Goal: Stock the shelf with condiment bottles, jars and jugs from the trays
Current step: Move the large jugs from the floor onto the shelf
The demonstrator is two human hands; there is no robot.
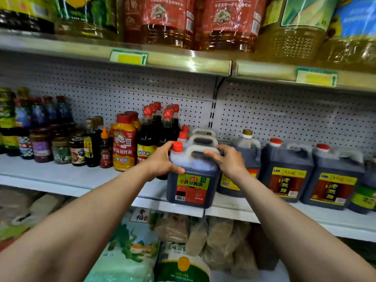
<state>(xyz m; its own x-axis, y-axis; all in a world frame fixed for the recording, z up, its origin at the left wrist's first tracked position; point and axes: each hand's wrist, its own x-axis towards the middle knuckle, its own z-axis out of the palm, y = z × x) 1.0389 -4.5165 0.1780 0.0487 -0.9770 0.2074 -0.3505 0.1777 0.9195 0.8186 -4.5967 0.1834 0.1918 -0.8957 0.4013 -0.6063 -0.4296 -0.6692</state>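
Both hands [160, 159] [228, 159] hold soy-sauce jug [192, 180] on shelf [71, 178]

At frame centre the soy sauce jug [192, 176] is translucent, matt plastic with a glossy paper label and an orange plastic cap [177, 147]. The shelf [61, 176] beneath is smooth white-painted metal; the back panel [284, 110] is perforated metal. Along the top, oil jugs [227, 23] are clear, shiny plastic.

My left hand [162, 159] and right hand [227, 159] both reach forward, arms extended, fingers curled in a grip.
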